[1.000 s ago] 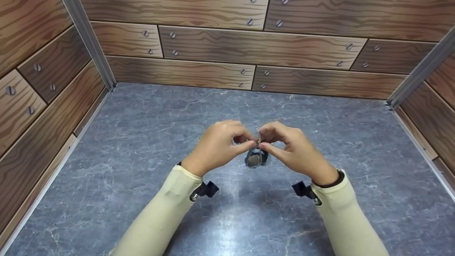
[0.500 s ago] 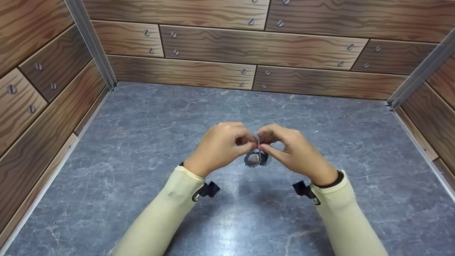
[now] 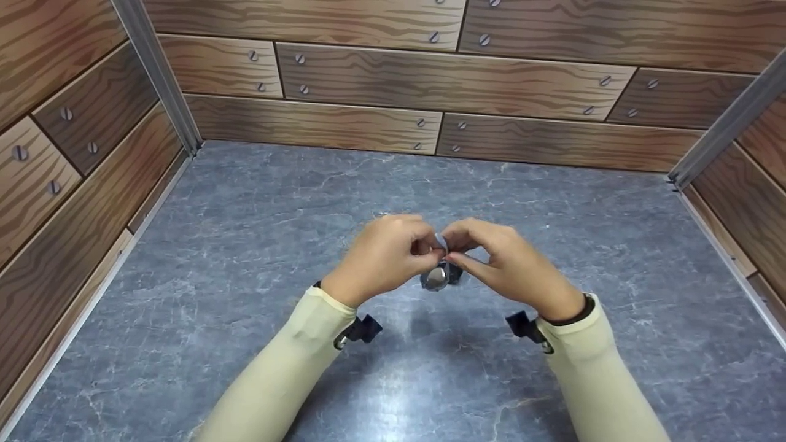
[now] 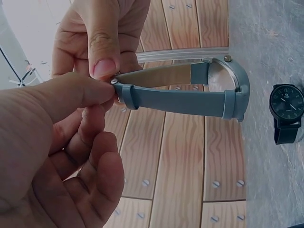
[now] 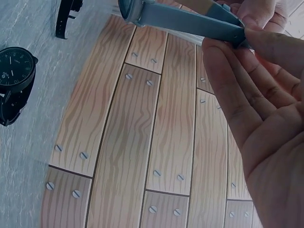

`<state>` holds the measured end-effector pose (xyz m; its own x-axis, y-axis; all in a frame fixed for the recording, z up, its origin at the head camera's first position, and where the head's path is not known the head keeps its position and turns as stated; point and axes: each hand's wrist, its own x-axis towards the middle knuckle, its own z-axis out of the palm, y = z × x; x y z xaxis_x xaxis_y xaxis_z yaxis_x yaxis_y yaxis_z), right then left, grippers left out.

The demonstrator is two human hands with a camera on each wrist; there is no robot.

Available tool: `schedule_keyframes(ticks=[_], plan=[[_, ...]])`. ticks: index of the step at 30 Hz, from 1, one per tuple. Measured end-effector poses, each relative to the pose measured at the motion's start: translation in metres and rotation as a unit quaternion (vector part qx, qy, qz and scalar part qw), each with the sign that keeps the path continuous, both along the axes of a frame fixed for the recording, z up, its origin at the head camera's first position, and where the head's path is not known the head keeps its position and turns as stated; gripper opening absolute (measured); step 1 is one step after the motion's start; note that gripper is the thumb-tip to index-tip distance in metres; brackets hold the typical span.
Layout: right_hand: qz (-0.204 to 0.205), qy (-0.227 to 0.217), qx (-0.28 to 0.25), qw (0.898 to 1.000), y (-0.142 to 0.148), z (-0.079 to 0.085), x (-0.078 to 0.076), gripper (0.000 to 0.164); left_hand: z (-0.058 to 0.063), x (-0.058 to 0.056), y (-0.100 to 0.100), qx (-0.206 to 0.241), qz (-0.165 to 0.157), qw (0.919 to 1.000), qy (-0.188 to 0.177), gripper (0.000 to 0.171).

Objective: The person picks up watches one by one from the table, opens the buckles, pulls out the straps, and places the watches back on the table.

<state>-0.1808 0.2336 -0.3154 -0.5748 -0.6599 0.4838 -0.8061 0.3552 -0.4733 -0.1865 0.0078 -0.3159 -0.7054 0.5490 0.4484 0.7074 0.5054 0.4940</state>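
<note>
A wristwatch with a grey-blue strap (image 4: 178, 100) hangs by its strap ends between both hands, its case (image 3: 435, 279) lowest. The strap forms a closed loop in the left wrist view, with a pale brown lining and a metal case back inside. My left hand (image 3: 390, 258) pinches the strap ends between thumb and fingers. My right hand (image 3: 500, 261) pinches the same spot from the other side. Fingers partly hide the buckle. Below, a black wristwatch (image 4: 287, 104) rests on the table with its dial showing.
The grey marbled table (image 3: 276, 202) is enclosed by wood-patterned panels (image 3: 368, 73) at the back and sides. A piece of black strap (image 5: 64, 19) lies above the black dial in the right wrist view. Black wrist mounts (image 3: 359, 329) sit at both sleeves.
Both hands have sunk slightly, still pinching the strap ends. The strap piece standing up between the fingers shows less, and the hanging case now catches more light.
</note>
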Motion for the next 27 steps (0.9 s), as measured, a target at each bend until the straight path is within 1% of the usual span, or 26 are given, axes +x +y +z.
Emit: schedule_keyframes(ticks=[4,9,14,18,23,27], plan=[[0.006,-0.002,-0.010,1.000,0.0003,-0.0004,0.0002,0.021,-0.0015,-0.0001,0.0004,0.010,-0.003,0.9999,0.001,0.010],[0.012,0.005,-0.034,0.999,-0.0007,0.0002,0.0003,0.023,-0.0023,0.0004,-0.0008,0.038,0.001,0.9993,-0.007,0.007],[0.000,0.005,-0.056,0.998,-0.0006,0.0017,0.0007,0.026,-0.0017,0.0002,-0.0022,0.067,0.000,0.9976,-0.020,0.006],[-0.008,0.014,-0.073,0.997,0.0006,0.0020,0.0000,0.028,-0.0011,-0.0006,-0.0027,0.080,-0.001,0.9966,-0.019,0.005],[-0.009,0.036,-0.093,0.995,0.0003,0.0023,-0.0016,0.031,-0.0006,-0.0012,-0.0035,0.088,-0.002,0.9961,-0.014,0.006],[-0.010,0.042,-0.105,0.993,-0.0004,0.0025,-0.0017,0.034,-0.0004,-0.0015,-0.0039,0.087,-0.002,0.9962,-0.010,0.005]])
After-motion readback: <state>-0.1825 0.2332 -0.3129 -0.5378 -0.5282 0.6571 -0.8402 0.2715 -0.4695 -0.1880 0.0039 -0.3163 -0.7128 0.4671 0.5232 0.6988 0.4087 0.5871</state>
